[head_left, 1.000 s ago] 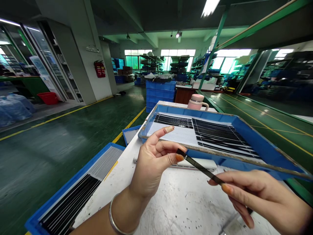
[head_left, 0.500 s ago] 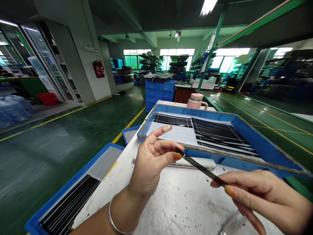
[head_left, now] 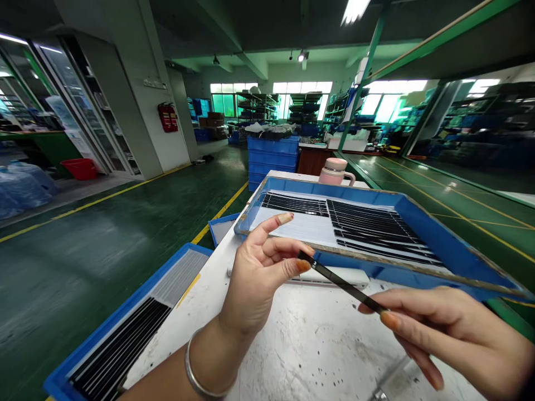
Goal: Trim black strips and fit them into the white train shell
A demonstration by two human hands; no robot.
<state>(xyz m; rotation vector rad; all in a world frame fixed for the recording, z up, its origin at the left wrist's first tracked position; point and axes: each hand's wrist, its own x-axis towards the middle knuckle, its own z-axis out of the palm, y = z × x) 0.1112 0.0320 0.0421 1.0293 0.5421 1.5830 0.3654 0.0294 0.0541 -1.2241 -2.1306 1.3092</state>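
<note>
A thin dark strip (head_left: 345, 285) is stretched between my two hands above the white table (head_left: 309, 345). My left hand (head_left: 259, 273) pinches its upper end between thumb and fingers, with the index finger raised; a silver bangle circles that wrist. At the lower end, my right hand (head_left: 443, 328) grips the strip between thumb and index finger. Behind the hands, a blue tray (head_left: 401, 203) holds several similar black strips (head_left: 368, 223) laid in rows on a white liner. A long white object (head_left: 351, 277) lies on the table, partly hidden by my left hand and the strip.
On the lower left, another blue tray (head_left: 83, 356) carries more black strips. A pink mug (head_left: 333, 171) stands behind the large tray. Stacked blue crates (head_left: 273, 156) rise beyond the table. A clear object with a metal part (head_left: 390, 381) lies near the front edge.
My right hand has shifted very slightly left and up, with its lower fingers moving a little. My left hand and the strip look nearly the same.
</note>
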